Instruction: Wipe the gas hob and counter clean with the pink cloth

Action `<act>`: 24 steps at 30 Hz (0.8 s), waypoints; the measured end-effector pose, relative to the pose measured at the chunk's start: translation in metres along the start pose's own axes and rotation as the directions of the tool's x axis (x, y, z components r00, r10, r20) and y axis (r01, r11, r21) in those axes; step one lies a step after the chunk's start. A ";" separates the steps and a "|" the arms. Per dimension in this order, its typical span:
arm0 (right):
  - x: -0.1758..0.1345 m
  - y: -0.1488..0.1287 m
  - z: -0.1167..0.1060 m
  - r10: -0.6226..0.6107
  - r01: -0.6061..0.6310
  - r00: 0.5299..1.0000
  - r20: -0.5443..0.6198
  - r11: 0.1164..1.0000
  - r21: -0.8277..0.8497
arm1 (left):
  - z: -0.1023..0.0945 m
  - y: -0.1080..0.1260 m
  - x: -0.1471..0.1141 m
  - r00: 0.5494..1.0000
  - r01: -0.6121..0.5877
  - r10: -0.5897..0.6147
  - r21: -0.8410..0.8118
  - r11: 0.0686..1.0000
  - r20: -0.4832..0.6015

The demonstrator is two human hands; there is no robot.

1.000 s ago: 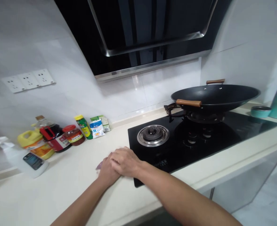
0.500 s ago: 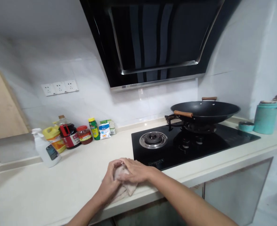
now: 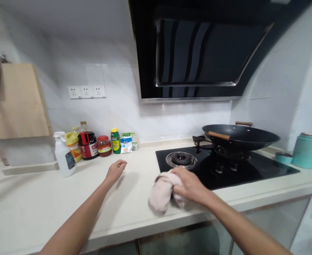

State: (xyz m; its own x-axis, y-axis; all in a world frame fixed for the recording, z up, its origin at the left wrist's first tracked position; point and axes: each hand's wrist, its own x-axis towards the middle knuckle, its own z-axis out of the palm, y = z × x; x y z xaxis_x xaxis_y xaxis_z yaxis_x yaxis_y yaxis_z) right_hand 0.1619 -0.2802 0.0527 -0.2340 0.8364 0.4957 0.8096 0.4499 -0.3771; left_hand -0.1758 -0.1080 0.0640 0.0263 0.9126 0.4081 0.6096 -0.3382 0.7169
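The pale tabletop (image 3: 39, 209) spans the scene, and its near edge runs just below the work; good handling would keep everything behind that edge. Set into it at right is the black glass cooktop (image 3: 264, 169). The wok (image 3: 241, 141) sits over the cooktop's farther part, well apart from the hands, and is best left unbumped. The spray bottle (image 3: 65, 157) stands upright at left, out of the way.

The pinkish cloth (image 3: 161, 194) hangs in folds at the cooktop's near left corner, its lower part blurred; I cannot tell how much of it touches the tabletop. Gathering the loose flap into the palm would probably give better control than letting it trail.

The hands are apart. The right hand (image 3: 190, 183) is clamped on the cloth's right side, where a flatter, wider hold would likely spread pressure more evenly. The left hand (image 3: 116, 170) holds nothing that shows, its fingers loosely bent, near or over the tabletop; it is well placed to steady a fold.

The left burner (image 3: 182, 159) lies just beyond the cloth and could snag it. Smallest, the control knobs (image 3: 219, 169) call for keeping stray fabric clear.
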 end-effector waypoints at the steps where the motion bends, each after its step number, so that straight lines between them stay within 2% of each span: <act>1: 0.001 0.016 -0.012 0.077 -0.079 0.996 -0.051 0.996 -0.036 | -0.001 -0.005 0.005 1.000 -0.004 0.004 0.012 1.000 0.017; 4: 0.002 0.070 -0.035 0.303 -0.330 0.938 -0.168 0.929 -0.165 | 0.000 -0.019 0.016 0.998 -0.024 0.021 0.041 0.999 0.066; 6: 0.003 0.101 -0.036 0.461 -0.474 0.880 -0.114 0.840 -0.265 | 0.004 -0.030 0.017 0.996 -0.036 0.031 0.049 0.998 0.089; 8: 0.006 0.122 -0.028 0.551 -0.523 0.834 -0.033 0.770 -0.366 | 0.008 -0.040 0.014 0.994 -0.042 0.037 0.049 0.998 0.099; 10: 0.015 0.131 -0.015 0.567 -0.505 0.823 0.025 0.752 -0.423 | 0.010 -0.047 0.010 0.993 -0.048 0.043 0.038 0.998 0.107; 14: 0.041 0.122 0.012 0.518 -0.434 0.854 0.039 0.752 -0.496 | 0.006 -0.050 0.011 0.995 -0.055 0.056 -0.006 0.998 0.087; 17: 0.056 0.103 0.034 0.444 -0.360 0.896 0.017 0.747 -0.559 | 0.004 -0.045 0.014 0.996 -0.062 0.063 -0.024 0.998 0.069; 20: 0.070 0.080 0.061 0.342 -0.256 0.938 0.048 0.782 -0.568 | 0.006 -0.040 0.013 0.996 -0.067 0.068 -0.015 0.998 0.063; 24: 0.103 0.055 0.096 0.271 -0.178 0.959 0.085 0.807 -0.563 | 0.011 -0.042 0.007 0.998 -0.032 0.029 0.044 0.999 0.064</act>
State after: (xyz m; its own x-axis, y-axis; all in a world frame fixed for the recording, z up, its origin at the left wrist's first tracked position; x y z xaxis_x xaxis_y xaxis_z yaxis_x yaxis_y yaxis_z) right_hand 0.1303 -0.1394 0.0079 -0.0507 0.9503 0.3071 0.9981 0.0377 0.0483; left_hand -0.1923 -0.0851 0.0301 0.0944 0.9152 0.3918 0.6425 -0.3566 0.6782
